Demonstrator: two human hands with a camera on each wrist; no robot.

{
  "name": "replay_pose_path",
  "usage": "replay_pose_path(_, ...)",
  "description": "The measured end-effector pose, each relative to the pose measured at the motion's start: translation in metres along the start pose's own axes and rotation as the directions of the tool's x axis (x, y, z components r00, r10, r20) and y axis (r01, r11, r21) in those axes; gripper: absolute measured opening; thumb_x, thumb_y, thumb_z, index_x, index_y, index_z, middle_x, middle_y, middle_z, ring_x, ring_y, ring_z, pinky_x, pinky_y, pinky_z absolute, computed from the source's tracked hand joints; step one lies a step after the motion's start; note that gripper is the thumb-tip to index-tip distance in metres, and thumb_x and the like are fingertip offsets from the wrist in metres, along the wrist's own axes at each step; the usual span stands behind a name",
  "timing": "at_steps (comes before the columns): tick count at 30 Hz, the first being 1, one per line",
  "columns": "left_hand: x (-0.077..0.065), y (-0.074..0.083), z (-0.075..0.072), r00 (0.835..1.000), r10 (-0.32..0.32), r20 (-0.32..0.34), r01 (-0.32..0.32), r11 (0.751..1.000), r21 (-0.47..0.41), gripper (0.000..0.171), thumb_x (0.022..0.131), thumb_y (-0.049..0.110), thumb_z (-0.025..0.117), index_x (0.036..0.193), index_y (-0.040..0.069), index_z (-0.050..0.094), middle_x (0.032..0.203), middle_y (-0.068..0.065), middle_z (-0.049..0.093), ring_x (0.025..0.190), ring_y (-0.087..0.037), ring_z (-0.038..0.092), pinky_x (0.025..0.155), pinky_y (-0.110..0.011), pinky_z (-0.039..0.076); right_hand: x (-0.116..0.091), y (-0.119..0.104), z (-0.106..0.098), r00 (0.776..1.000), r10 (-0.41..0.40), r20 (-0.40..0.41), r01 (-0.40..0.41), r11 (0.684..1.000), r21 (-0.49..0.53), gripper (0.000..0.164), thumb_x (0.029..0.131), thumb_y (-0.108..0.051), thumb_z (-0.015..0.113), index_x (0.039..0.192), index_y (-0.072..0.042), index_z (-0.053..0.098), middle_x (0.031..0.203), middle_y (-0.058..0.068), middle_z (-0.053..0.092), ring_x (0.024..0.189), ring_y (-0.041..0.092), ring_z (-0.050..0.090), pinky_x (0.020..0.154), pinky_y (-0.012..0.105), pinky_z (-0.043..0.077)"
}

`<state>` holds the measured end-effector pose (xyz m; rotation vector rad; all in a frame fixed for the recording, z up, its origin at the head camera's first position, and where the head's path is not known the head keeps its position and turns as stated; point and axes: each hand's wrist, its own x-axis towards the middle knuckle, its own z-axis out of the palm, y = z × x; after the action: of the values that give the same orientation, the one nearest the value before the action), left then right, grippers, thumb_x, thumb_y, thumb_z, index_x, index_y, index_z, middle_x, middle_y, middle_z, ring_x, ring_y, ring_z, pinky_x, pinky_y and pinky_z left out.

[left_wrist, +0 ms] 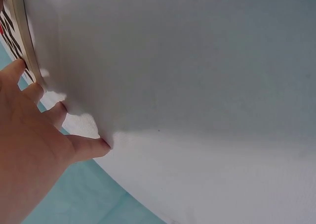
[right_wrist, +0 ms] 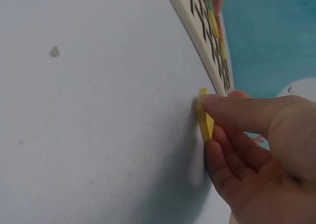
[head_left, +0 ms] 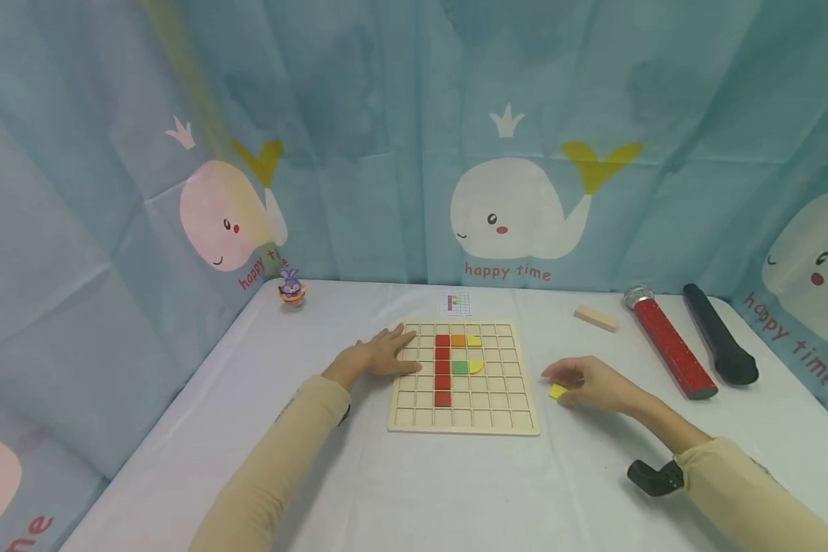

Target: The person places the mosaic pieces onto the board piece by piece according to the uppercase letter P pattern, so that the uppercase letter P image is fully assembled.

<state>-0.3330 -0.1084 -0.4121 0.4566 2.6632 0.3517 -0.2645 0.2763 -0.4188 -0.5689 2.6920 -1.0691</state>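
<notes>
A square wooden grid board (head_left: 483, 420) lies on the white table. Set in its cells are a column of red squares (head_left: 443, 382), an orange square (head_left: 458, 340), a green square (head_left: 459, 368) and two yellow pieces, one of them rounded (head_left: 476, 367). My left hand (head_left: 385, 354) rests at the board's left edge, fingers spread; in the left wrist view its fingertips touch the rim and the table. To the right of the board, my right hand (head_left: 596, 383) pinches a small yellow block (right_wrist: 205, 116) between thumb and fingers, low over the table.
Behind the board lies a small pattern card (head_left: 454, 304). A wooden block (head_left: 596, 317), a red microphone-like tube (head_left: 671, 345) and a black microphone (head_left: 721, 336) lie at the back right. A purple rabbit toy (head_left: 291, 288) stands at the back left. Whale-print curtains surround the table.
</notes>
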Motion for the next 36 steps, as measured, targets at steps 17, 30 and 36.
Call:
replay_pose_path(17, 0.002, -0.002, 0.001, 1.000, -0.003, 0.000, 0.003, 1.000, -0.001, 0.082, 0.090, 0.060, 0.051, 0.154, 0.023, 0.017, 0.159, -0.006, 0.005, 0.144, -0.031, 0.003, 0.104, -0.069, 0.006, 0.003, -0.002, -0.006, 0.999, 0.011, -0.043, -0.018, 0.988, -0.154, 0.026, 0.078, -0.001, 0.075, 0.103, -0.007, 0.070, 0.094, 0.006, 0.063, 0.082, 0.021, 0.054, 0.069, 0.035, 0.048)
replay_pose_path(30, -0.001, -0.001, 0.000, 1.000, -0.006, -0.001, 0.006, 1.000, -0.009, 0.081, 0.090, 0.060, 0.051, 0.154, 0.022, 0.018, 0.159, -0.007, 0.005, 0.144, -0.031, 0.003, 0.104, -0.068, 0.006, 0.028, -0.012, -0.007, 0.944, 0.287, -0.163, -0.273, 0.956, 0.105, 0.032, 0.084, -0.015, 0.073, 0.109, 0.003, 0.066, 0.090, 0.009, 0.070, 0.077, 0.017, 0.064, 0.068, 0.031, 0.053)
replay_pose_path(36, 0.000, -0.001, 0.001, 1.000, 0.000, -0.003, 0.000, 1.000, -0.006, 0.082, 0.090, 0.061, 0.051, 0.154, 0.023, 0.018, 0.159, -0.006, 0.006, 0.144, -0.030, 0.004, 0.104, -0.068, 0.007, 0.042, -0.015, 0.002, 0.925, 0.351, -0.147, -0.312, 0.920, 0.235, 0.039, 0.083, -0.015, 0.074, 0.114, 0.005, 0.064, 0.095, 0.011, 0.070, 0.079, 0.014, 0.065, 0.071, 0.030, 0.054)
